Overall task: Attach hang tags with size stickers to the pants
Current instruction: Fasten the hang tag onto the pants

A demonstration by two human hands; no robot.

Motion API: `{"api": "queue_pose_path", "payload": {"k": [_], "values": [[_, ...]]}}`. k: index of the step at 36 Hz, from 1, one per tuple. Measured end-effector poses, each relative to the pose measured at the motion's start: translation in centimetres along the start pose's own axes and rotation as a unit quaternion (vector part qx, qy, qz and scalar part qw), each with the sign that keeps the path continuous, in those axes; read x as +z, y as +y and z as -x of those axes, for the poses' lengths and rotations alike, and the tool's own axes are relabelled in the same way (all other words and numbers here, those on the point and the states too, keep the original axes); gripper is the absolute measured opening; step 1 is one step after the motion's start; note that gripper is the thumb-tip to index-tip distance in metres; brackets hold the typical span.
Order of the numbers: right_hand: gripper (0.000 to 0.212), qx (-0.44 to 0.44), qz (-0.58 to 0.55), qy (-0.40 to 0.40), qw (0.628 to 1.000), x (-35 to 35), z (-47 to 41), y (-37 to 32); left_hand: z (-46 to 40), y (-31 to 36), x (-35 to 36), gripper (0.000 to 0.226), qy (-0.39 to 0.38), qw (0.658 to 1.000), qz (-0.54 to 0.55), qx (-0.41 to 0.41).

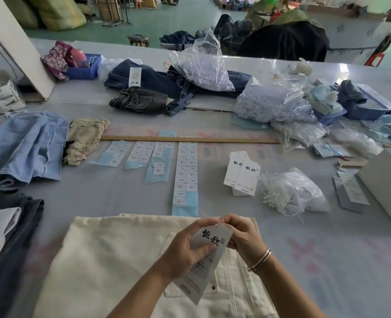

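Both my hands pinch the hang tag [209, 245] over the cream pants [111, 267], left hand [185, 246] mid-card, right hand [240, 232] at its punched top; risk: tearing that hole.

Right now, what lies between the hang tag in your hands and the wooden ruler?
In the head view, sticker strips on blue backing lie between the held hang tag and the ruler.

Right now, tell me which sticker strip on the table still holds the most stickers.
The long strip, rightmost of the four below the ruler. Stickers nearly fill it; the three shorter strips to its left hold fewer.
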State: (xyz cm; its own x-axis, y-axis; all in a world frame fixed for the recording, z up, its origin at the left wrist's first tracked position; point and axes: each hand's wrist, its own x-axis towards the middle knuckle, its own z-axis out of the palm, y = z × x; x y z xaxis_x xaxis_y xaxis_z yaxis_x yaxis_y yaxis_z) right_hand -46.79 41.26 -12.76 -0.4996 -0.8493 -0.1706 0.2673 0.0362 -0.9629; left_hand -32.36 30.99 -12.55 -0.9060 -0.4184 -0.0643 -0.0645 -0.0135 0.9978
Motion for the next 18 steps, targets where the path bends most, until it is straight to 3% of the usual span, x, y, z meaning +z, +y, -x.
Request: {"api": "queue_pose_path", "payload": {"k": [14, 18], "values": [[0.015, 0.01, -0.053, -0.01, 0.999, -0.08, 0.43, 0.13, -0.19, -0.17, 0.06, 0.039, -0.004, 1.0, -0.001, 0.008], [0.012, 0.015, -0.039, -0.001, 0.999, 0.06, 0.37, 0.56, -0.28, -0.45, 0.35, 0.029, 0.001, 1.0, -0.014, 0.024]]}}
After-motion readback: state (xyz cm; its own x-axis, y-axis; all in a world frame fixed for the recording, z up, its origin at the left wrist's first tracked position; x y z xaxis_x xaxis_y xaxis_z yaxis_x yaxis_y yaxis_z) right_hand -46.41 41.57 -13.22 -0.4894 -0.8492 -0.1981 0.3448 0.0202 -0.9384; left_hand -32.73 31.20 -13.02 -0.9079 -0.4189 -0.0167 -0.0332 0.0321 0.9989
